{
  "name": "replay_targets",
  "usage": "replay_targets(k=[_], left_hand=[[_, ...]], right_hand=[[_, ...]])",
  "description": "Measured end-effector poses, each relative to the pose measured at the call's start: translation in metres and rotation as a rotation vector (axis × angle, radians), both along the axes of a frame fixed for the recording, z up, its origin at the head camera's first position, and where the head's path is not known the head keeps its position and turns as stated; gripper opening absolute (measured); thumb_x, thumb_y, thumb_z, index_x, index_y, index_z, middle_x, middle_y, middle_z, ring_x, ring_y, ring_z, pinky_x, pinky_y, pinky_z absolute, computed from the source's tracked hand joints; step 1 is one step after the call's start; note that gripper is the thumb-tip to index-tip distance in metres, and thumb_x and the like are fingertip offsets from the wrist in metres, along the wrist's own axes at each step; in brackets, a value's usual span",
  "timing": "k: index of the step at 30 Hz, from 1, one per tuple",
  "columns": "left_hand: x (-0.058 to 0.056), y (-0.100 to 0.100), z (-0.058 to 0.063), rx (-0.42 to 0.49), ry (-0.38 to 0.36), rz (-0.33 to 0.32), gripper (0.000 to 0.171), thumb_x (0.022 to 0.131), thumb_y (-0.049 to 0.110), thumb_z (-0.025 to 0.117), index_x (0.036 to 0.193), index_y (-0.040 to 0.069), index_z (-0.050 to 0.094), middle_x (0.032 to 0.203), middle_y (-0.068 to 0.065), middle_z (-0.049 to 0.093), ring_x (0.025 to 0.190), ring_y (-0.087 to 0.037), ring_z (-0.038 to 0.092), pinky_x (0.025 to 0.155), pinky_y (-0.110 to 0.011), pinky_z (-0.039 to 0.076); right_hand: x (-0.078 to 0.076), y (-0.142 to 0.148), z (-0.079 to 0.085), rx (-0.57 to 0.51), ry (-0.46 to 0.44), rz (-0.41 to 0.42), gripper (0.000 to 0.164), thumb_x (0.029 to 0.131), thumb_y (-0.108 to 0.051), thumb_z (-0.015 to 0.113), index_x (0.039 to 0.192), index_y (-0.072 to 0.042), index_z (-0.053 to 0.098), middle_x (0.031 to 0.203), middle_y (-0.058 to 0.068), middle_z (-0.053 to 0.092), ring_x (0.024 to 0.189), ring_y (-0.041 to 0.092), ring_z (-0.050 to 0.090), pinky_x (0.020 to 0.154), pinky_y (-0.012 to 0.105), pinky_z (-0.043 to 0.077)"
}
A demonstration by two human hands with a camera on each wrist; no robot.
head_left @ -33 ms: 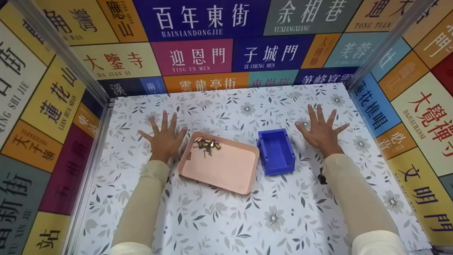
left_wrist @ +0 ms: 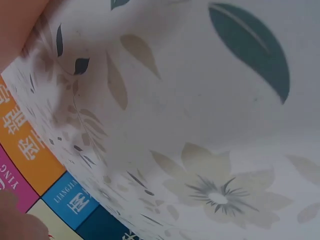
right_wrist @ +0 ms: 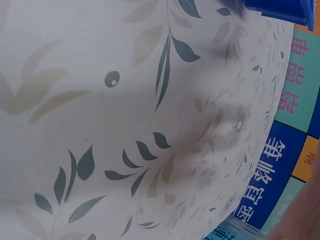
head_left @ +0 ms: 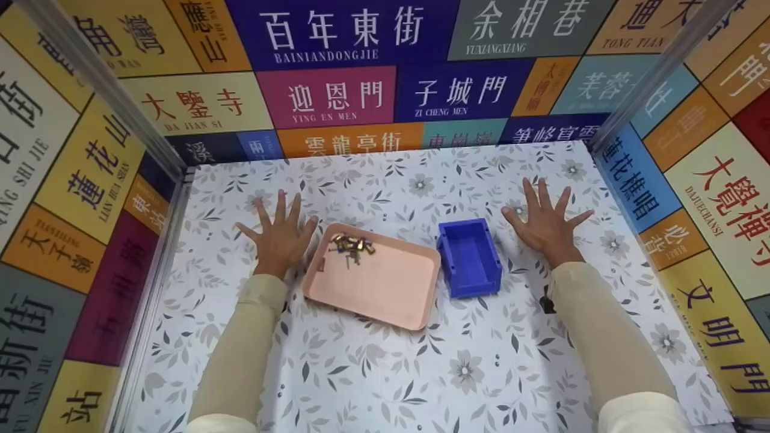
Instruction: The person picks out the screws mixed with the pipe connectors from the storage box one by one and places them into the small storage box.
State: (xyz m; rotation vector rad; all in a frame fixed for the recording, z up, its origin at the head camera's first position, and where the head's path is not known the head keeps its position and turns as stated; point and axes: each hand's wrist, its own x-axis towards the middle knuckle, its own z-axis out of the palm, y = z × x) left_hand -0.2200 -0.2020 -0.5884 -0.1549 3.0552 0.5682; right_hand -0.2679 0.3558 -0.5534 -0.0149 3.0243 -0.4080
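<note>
My left hand [head_left: 281, 242] is spread flat over the table, its thumb close to the left end of a pink tray [head_left: 385, 285]. A small pile of brass-coloured and dark metal pieces [head_left: 354, 245] lies in the tray's far left corner; they are too small to name. To the right of the tray stands a blue plastic bin [head_left: 472, 255] with nothing in it. My right hand [head_left: 546, 231], fingers splayed, is right of the bin and holds nothing. The right wrist view catches a corner of the blue bin [right_wrist: 282, 7] at the top.
A white tabletop [head_left: 385, 373] with a leaf and flower print lies under everything. Panels with coloured sign blocks [head_left: 337, 90] rise at the back and on both sides. Clear strips [head_left: 138, 300] run along the side edges. Something small and black [head_left: 547, 304] shows at the right wrist.
</note>
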Motion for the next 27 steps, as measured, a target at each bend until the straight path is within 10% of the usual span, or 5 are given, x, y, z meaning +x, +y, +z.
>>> replay_targets(k=[6,10,14,27], left_hand=[[0.027,-0.006,-0.006,0.167,-0.026,-0.046,0.075,0.104,0.068,0.020,0.166,0.027,0.013,0.174,-0.005,0.010,0.158,-0.045,0.004,0.118,-0.078,0.000],[0.040,-0.006,-0.010,0.354,0.002,-0.040,0.068,0.108,0.058,0.029,0.162,0.017,0.032,0.167,-0.012,0.032,0.155,-0.038,0.027,0.124,-0.061,0.021],[0.045,-0.004,-0.013,0.444,0.024,-0.012,0.061,0.109,0.054,0.034,0.155,0.016,0.044,0.156,-0.013,0.048,0.144,-0.036,0.045,0.120,-0.057,0.034],[0.047,0.012,-0.033,0.425,-0.021,-0.124,0.052,0.111,0.042,0.035,0.157,0.020,0.042,0.160,-0.010,0.045,0.154,-0.035,0.030,0.127,-0.060,0.011]], right_hand=[[0.003,-0.009,-0.004,-0.083,0.006,0.022,0.092,0.094,-0.083,0.027,0.165,-0.034,-0.005,0.173,0.013,0.001,0.152,0.056,-0.014,0.102,0.088,-0.016],[0.010,-0.020,0.002,-0.183,0.051,0.015,0.087,0.098,-0.076,0.031,0.166,-0.030,0.004,0.167,0.019,0.029,0.149,0.051,0.029,0.114,0.078,0.018],[0.017,-0.037,0.010,-0.300,0.156,0.005,0.074,0.103,-0.067,0.036,0.162,-0.022,0.031,0.143,0.018,0.061,0.123,0.043,0.061,0.098,0.067,0.045],[0.041,-0.109,0.017,-0.561,0.343,0.120,0.040,0.104,-0.040,0.057,0.133,-0.014,0.065,0.091,0.007,0.077,0.076,0.024,0.074,0.075,0.044,0.056]])
